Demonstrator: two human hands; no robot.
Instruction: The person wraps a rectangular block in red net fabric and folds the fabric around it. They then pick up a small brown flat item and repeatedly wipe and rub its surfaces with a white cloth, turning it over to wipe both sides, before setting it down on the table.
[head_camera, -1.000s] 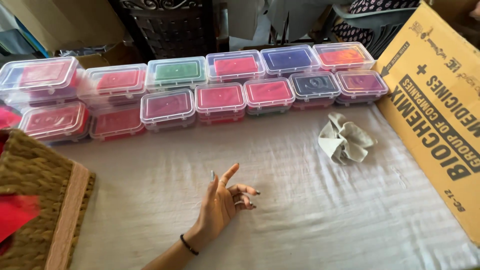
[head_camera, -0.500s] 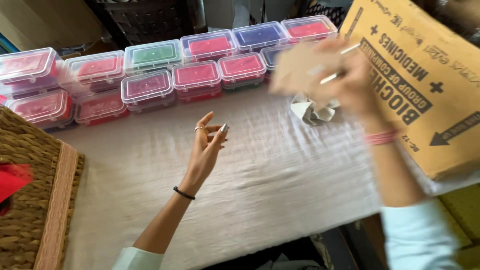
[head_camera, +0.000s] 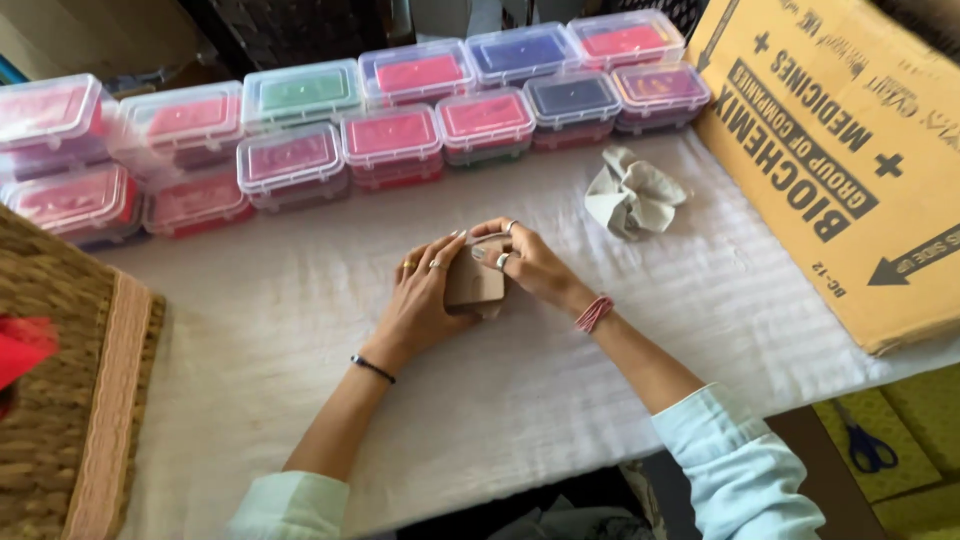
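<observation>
Both hands meet at the middle of the white cloth (head_camera: 300, 330), closed around a small tan box (head_camera: 473, 283). The left hand (head_camera: 420, 300) cups its left side, fingers curled against it. The right hand (head_camera: 525, 262) grips the top and right edge, fingers bent over the box. Behind them run 2 rows of clear tubs (head_camera: 390, 140) with coloured contents. A crumpled grey rag (head_camera: 632, 195) lies to the right, near a cardboard carton (head_camera: 850, 150). A woven basket (head_camera: 60, 400) sits far left.
</observation>
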